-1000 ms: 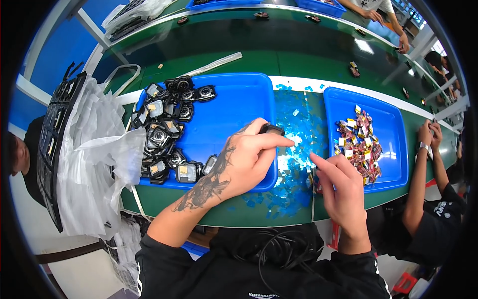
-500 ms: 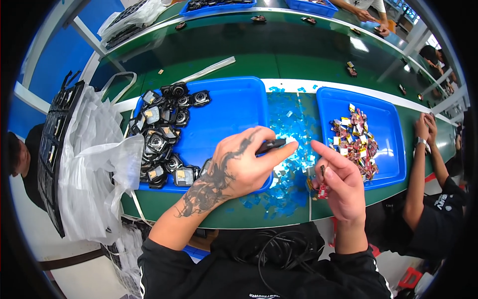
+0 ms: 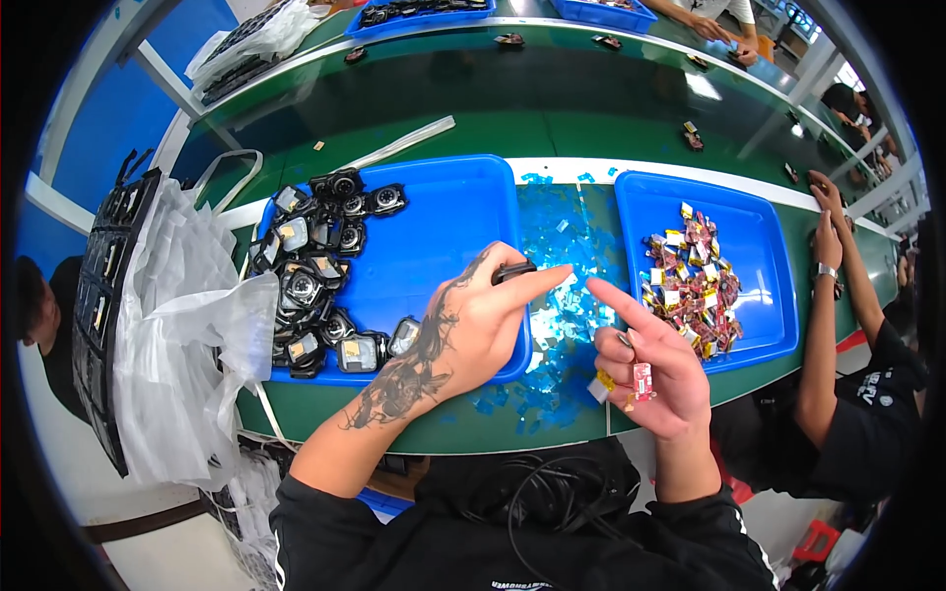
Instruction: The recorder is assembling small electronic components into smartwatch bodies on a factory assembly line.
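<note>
My left hand [image 3: 471, 325] is closed around a small black casing [image 3: 513, 271], mostly hidden by the fingers, over the right side of the left blue tray [image 3: 443, 217]. Its index finger points toward my right hand [image 3: 670, 379], which is raised with its own index finger stretched out; the two fingertips are close but apart. Curled fingers of the right hand grip a small red circuit board [image 3: 642, 380] with a white and yellow part [image 3: 600, 386] beside it. Several black camera housings [image 3: 301, 286] with round lenses crowd the left side of the tray.
Scraps of shiny blue film [image 3: 562, 345] litter the green table between the trays. The right blue tray [image 3: 764, 256] holds a heap of red boards [image 3: 700, 286]. Plastic-wrapped black trays [image 3: 177, 335] stand at left. Small parts lie on the green belt [image 3: 572, 98]. A co-worker's arms [image 3: 828, 266] reach in at right.
Both hands have shifted slightly left. My right hand has turned, so the red board and its white and yellow part show more fully. The co-worker's hands at right have reached farther toward the belt.
</note>
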Tool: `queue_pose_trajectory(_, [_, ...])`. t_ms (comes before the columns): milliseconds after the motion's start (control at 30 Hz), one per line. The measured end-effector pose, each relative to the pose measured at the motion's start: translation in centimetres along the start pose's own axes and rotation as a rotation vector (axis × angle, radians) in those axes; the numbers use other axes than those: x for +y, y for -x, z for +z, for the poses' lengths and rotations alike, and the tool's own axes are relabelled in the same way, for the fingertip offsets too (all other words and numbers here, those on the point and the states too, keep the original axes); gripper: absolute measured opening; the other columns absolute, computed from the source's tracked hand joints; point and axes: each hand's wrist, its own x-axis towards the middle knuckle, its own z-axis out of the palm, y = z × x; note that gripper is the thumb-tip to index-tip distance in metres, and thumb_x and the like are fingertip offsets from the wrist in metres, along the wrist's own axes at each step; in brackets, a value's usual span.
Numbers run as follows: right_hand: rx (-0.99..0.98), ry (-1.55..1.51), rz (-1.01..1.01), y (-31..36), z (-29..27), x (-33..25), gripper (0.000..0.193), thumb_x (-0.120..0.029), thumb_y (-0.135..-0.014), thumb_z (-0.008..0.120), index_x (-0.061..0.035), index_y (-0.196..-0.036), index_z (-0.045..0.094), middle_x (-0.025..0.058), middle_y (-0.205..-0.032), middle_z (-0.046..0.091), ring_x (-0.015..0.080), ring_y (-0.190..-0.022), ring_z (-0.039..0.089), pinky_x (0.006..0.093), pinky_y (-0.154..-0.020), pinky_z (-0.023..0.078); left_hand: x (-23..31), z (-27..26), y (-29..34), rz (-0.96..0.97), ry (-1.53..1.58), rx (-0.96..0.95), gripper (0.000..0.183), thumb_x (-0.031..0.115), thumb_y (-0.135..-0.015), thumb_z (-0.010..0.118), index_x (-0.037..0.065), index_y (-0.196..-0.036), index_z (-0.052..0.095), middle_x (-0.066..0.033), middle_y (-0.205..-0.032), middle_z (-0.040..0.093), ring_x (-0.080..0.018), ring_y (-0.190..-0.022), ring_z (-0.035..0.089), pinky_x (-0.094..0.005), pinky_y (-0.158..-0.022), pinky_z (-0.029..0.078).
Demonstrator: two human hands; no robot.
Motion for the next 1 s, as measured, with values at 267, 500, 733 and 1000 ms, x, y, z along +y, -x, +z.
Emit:
queue_pose_trajectory(267, [0.331, 0.187, -0.228, 1.3, 0.6, 1.1, 0.07, -0.011, -0.092, 0.059, 0.0004, -0.151, 0.023, 0.0044, -0.084, 0.05, 0.0096, -0.066, 0.044, 0.0239, -0.049, 0.038, 0.2, 0.5, -0.1, -0.445, 0.688, 0.021, 0.038, 0.0, -0.094, 0.051, 0.005, -0.131, 0.043, -0.0059, -0.103, 0.058, -0.0106, -0.091, 0.058, -0.0265, -0.083, 0.047])
queue_pose_trajectory(500, [0.273, 0.484, -0.343, 2.7, 0.5, 0.6, 0.051, 0.002, -0.089, 0.06, 0.0042, -0.138, 0.048, 0.0033, -0.08, 0.053, 0.0104, -0.07, 0.049, 0.0257, -0.064, 0.043, 0.5, 0.7, 0.1, -0.473, 0.81, -0.047, 0.033, 0.004, -0.098, 0.048, 0.004, -0.131, 0.044, -0.007, -0.108, 0.064, -0.0029, -0.08, 0.053, -0.0193, -0.068, 0.045])
queue_pose_trajectory(733, [0.288, 2.094, -0.581, 2.1, 2.3, 1.8, 0.057, 0.008, -0.074, 0.06, -0.0227, -0.121, 0.07, 0.0061, -0.077, 0.043, 0.0224, -0.063, 0.05, 0.0337, -0.054, 0.042, 1.3, 1.1, 0.3, -0.362, 0.901, -0.101, 0.038, 0.004, -0.092, 0.06, 0.006, -0.129, 0.05, -0.0048, -0.11, 0.06, -0.0026, -0.079, 0.052, -0.0201, -0.066, 0.045])
queue_pose_trajectory(1000, [0.063, 2.294, -0.649, 1.9, 2.8, 1.6, 0.052, 0.004, -0.076, 0.06, -0.0223, -0.12, 0.069, 0.0053, -0.078, 0.044, 0.021, -0.062, 0.051, 0.0338, -0.054, 0.041, 1.4, 1.6, 0.2, -0.331, 0.498, 0.012, 0.027, 0.005, -0.08, 0.071, 0.006, -0.105, 0.061, -0.001, -0.094, 0.061, -0.0069, -0.079, 0.055, -0.0234, -0.068, 0.046])
